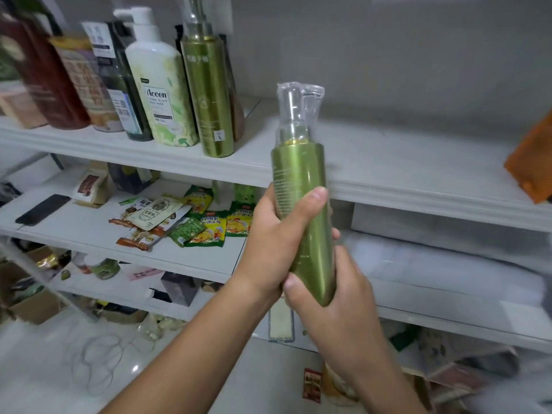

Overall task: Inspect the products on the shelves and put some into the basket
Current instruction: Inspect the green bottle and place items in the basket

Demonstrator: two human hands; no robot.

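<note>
A tall metallic green pump bottle (301, 186), its clear pump head wrapped in plastic film, stands upright in front of the top shelf (388, 174). My left hand (274, 243) grips its middle, thumb across the front. Around the bottle's base my right hand (331, 297) is curled. A matching green bottle (209, 94) stands on the top shelf to the left. No basket is in view.
Several bottles line the top shelf at left, among them a white Accen pump bottle (162, 85). An orange pouch (534, 156) stands at far right. Green seasoning packets (209, 225) and a black flat object (43, 209) lie on the second shelf. Boxes and jars fill lower shelves.
</note>
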